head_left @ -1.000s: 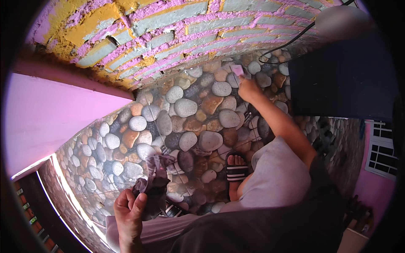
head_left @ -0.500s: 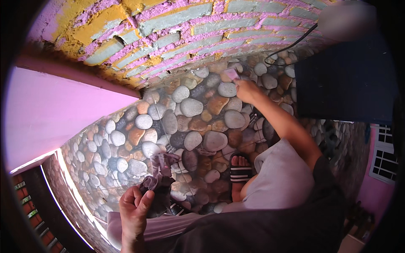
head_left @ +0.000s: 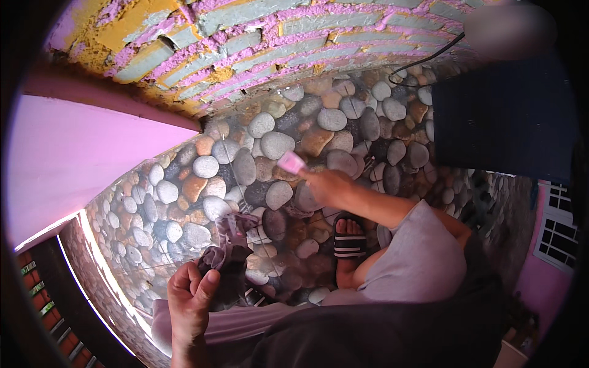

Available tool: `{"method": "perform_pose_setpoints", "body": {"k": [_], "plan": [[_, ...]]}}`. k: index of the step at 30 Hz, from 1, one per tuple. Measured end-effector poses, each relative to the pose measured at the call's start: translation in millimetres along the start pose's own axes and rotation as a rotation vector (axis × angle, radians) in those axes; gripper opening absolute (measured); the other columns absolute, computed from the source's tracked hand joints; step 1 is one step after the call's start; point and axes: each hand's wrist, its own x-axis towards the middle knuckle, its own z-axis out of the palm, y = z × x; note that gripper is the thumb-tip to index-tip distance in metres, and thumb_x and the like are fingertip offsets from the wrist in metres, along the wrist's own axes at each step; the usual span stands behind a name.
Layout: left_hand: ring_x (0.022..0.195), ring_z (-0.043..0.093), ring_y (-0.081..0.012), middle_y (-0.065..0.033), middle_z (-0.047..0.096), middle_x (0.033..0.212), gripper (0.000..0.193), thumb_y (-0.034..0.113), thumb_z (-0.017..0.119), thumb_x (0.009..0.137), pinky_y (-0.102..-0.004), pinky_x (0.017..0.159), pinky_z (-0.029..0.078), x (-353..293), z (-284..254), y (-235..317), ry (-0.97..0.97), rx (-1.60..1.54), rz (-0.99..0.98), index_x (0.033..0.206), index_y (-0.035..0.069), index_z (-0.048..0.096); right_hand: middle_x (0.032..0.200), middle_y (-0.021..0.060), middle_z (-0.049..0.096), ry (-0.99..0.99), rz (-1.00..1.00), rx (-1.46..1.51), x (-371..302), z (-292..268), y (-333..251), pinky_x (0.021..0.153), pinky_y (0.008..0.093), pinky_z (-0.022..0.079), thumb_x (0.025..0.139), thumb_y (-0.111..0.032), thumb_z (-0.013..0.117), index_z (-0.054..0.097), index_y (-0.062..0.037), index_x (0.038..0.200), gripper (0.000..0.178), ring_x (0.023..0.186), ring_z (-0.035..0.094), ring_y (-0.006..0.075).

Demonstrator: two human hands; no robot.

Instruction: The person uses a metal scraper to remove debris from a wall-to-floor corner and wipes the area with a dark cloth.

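My right hand (head_left: pixel 331 187) reaches out over the pebble-patterned floor (head_left: pixel 161 211), closed around a small flat tool with a pink end (head_left: pixel 291 162). That end points toward the wall, and motion blur hides its exact kind. Lower left, my left hand (head_left: pixel 191 300) is closed with the thumb on top, pinching a crumpled dark cloth (head_left: pixel 228 260). The cloth hangs beyond the fingers, and a paler purplish part of it reaches the floor or just above it. My striped sandal (head_left: pixel 350 246) stands between the two hands.
A rough brick wall (head_left: pixel 245 46) with pink and yellow paint runs along the far side. At left is a smooth pink panel (head_left: pixel 98 159). A dark blue box-like surface (head_left: pixel 506 116) stands at right, with a black cable (head_left: pixel 423 64) beside it.
My right hand has drawn back from near the wall, toward me and to the left, with the pink-ended tool still in it. My left hand and the cloth have barely moved.
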Motion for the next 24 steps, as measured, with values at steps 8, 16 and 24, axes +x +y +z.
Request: {"method": "perform_pose_setpoints", "body": {"k": [8,16,24], "plan": [[0.062,0.026,-0.0031,0.0092,0.035,0.065,0.045,0.017,0.074,0.088,-0.0212,0.056,0.020,3,-4,-2,0.024,0.001,0.033,0.064,0.015,0.035,0.087,0.0206,0.069,0.441,0.306,-0.096,14,-35,147,0.069,0.0468,0.053,0.092,-0.015,0.045,0.044,-0.0065,0.142,0.050,0.077,0.067,0.0384],[0.061,0.025,-0.0027,0.0100,0.034,0.063,0.043,0.011,0.071,0.088,-0.0218,0.056,0.019,7,3,0,0.037,-0.001,0.041,0.064,0.015,0.036,0.084,0.0222,0.067,0.051,0.083,-0.010,-24,-17,35,0.070,0.0490,0.053,0.091,-0.019,0.049,0.051,-0.0131,0.137,0.046,0.078,0.067,0.0389],[0.064,0.028,-0.0030,0.0086,0.035,0.065,0.040,0.005,0.068,0.087,-0.0220,0.058,0.023,4,20,24,0.059,0.216,0.104,0.064,0.012,0.036,0.089,0.0238,0.068,0.396,0.434,-0.121,19,-70,146,0.072,0.0488,0.053,0.092,-0.020,0.048,0.050,-0.0079,0.137,0.046,0.081,0.067,0.0390]]}}
